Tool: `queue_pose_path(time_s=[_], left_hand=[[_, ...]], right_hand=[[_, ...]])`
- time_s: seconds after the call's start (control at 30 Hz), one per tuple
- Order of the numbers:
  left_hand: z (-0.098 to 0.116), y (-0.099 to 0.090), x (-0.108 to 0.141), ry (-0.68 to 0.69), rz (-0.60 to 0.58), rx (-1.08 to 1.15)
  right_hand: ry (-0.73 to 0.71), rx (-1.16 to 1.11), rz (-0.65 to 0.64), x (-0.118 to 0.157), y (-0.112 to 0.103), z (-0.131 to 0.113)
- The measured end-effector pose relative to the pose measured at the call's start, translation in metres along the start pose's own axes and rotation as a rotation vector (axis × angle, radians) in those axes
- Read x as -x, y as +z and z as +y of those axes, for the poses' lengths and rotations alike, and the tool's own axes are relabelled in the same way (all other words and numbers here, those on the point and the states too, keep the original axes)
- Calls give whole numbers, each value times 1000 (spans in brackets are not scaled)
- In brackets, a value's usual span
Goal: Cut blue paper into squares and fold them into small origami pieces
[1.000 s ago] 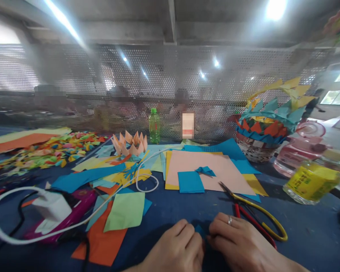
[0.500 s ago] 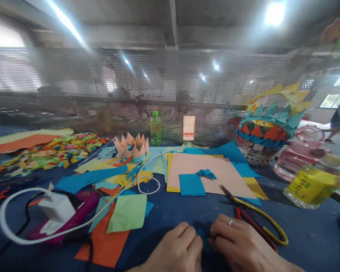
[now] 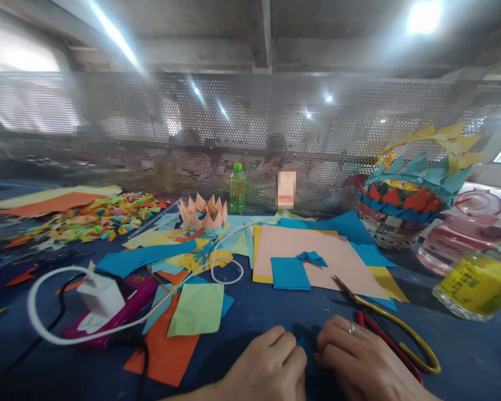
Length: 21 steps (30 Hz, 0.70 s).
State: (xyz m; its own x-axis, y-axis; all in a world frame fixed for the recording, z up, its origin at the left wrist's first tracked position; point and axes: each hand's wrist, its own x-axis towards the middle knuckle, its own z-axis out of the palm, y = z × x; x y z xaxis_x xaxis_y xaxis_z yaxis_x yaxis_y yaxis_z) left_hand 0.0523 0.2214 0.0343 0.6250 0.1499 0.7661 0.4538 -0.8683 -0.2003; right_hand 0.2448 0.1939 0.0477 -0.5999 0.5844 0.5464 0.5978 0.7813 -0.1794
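Between my two hands, low on the dark blue table, a small blue paper piece shows. My left hand is closed on its left side, fingers curled down. From the right, my right hand, with a ring, is closed on the same piece; its fingertips are mostly hidden. Beyond them lie a stack of blue squares and a small folded blue piece on a pink sheet. Scissors with yellow and red handles lie open to the right of my right hand.
To the left are a white charger on a magenta power strip, cables, and orange and green paper. A peach paper ring, green bottle, paper basket and yellow-labelled bottle stand farther back.
The whole view has shifted, so the table items appear farther right. Both hands keep nearly the same pose around the blue paper. At the far left edge, a blurred shape has come into view.
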Motion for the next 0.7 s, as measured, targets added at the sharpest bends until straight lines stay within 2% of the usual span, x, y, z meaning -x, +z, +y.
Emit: queue_pose_path(time_s=[0.23,0.43,0.7], left_hand=[[0,2,4,21,-33,-25],[1,2,4,16,9,-26],[-2,0,4,-20,-39,18]], right_hand=[[126,72,0,-6,1,-4],[109,127,-103,-8,-1,-5],[110,57,-91,-6,-2,-5]])
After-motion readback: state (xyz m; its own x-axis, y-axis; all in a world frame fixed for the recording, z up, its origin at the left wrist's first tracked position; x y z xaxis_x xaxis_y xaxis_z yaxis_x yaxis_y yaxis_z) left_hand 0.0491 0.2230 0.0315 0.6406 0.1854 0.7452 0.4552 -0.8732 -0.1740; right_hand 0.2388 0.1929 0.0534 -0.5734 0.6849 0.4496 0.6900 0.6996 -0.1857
